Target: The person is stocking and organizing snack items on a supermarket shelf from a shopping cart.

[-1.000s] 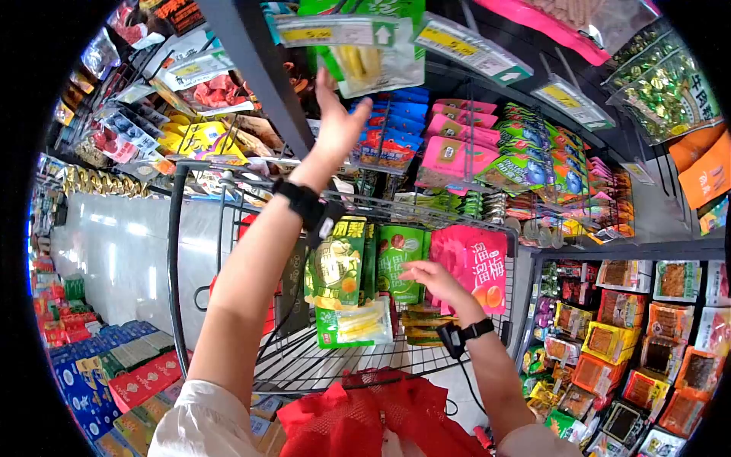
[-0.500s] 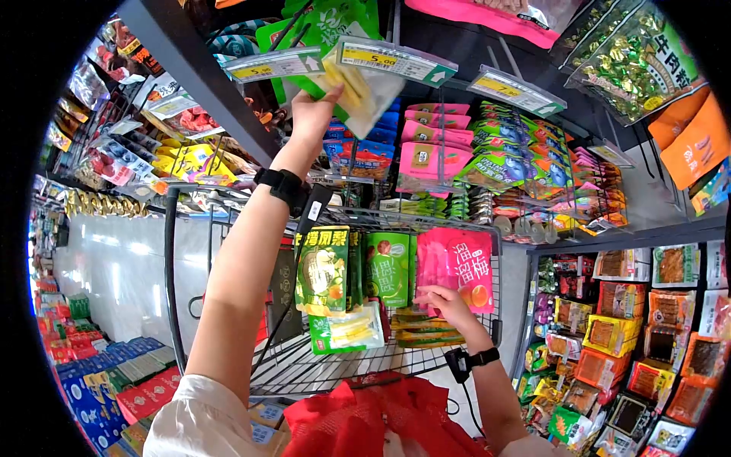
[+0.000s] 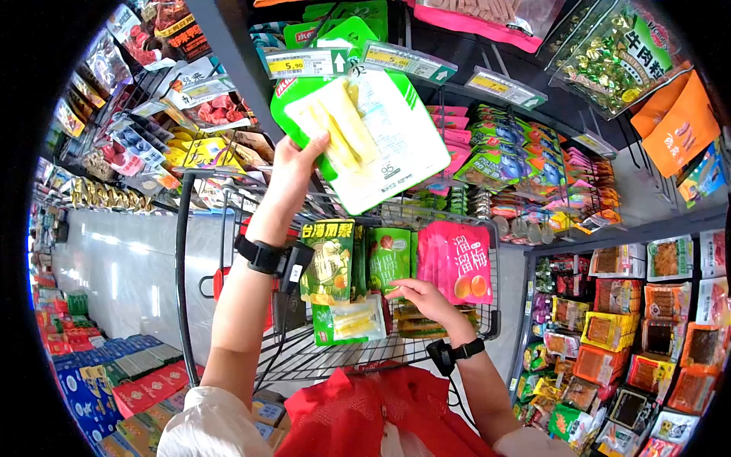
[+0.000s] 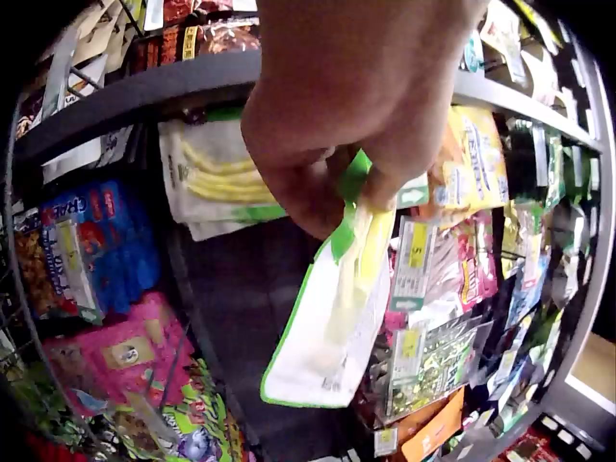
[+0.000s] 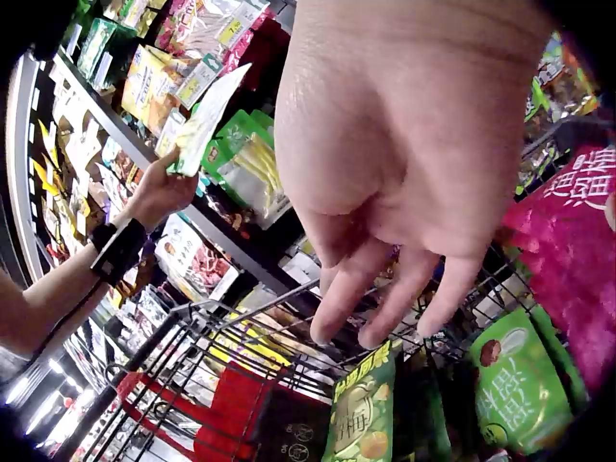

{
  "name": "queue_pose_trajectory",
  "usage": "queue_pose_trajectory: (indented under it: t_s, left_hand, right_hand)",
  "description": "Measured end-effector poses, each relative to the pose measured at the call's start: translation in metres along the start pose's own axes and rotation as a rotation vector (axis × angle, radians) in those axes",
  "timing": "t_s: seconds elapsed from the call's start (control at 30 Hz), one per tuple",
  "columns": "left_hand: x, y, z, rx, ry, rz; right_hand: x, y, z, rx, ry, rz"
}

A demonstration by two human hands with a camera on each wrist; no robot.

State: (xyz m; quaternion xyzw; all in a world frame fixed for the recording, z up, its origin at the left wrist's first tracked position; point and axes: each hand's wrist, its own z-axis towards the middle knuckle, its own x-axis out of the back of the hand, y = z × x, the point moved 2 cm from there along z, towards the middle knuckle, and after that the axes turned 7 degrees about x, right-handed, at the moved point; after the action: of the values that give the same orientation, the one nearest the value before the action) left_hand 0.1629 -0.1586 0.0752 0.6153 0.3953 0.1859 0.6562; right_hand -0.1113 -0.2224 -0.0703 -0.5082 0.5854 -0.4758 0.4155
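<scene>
My left hand [image 3: 293, 171] pinches the side edge of a green and white snack bag [image 3: 381, 145] with yellow strips showing through it. The bag hangs tilted in front of the shelf, above the far side of the shopping cart [image 3: 185, 266]. In the left wrist view, thumb and fingers grip the bag [image 4: 322, 346] by its green edge. My right hand [image 3: 434, 301] hovers over the cart, holding nothing, its fingers loosely extended. Below it are a yellow-green pouch [image 3: 326, 263], a green pouch [image 3: 388, 255], pink pouches [image 3: 461, 266] and a similar strip bag [image 3: 346, 324].
Price tags [image 3: 304, 64] and hooks jut out from the shelf, with more green bags [image 3: 335, 32] behind them. A dark shelf post [image 3: 236, 68] stands left of the bags. At right is a rack of packaged snacks [image 3: 609, 335]. Stacked boxes [image 3: 129, 381] lie at lower left.
My left hand took hold of the strip bag among the hanging bags and drew it out toward me, turning its front into view. My right hand shifted slightly, staying over the cart.
</scene>
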Motion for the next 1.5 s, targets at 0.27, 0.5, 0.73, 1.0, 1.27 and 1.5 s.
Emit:
queue_pose_trajectory:
  t_s: [0.27, 0.5, 0.73, 1.0, 1.27, 1.5]
  left_hand:
    - [0.034, 0.026, 0.028, -0.512, 0.027, 0.92]
    - [0.035, 0.053, 0.017, -0.76, 0.006, 1.1]
    - [0.032, 0.026, 0.025, -0.002, -0.133, 0.474]
    - [0.027, -0.016, -0.008, 0.001, -0.224, 0.544]
    - [0.03, -0.076, -0.081, 0.247, -0.409, 0.608]
    - [0.022, -0.105, -0.14, 0.059, -0.51, 0.792]
  right_hand:
    - [-0.015, 0.01, -0.019, 0.001, -0.066, 0.025]
    - [-0.025, 0.011, -0.029, 0.005, -0.032, 0.082]
    - [-0.027, 0.019, -0.028, -0.023, 0.002, 0.079]
    - [-0.019, 0.001, -0.026, -0.019, 0.18, 0.123]
    - [-0.01, -0.105, -0.009, 0.473, 0.809, -0.901]
    - [-0.026, -0.046, 0.028, 0.136, 0.193, -0.541]
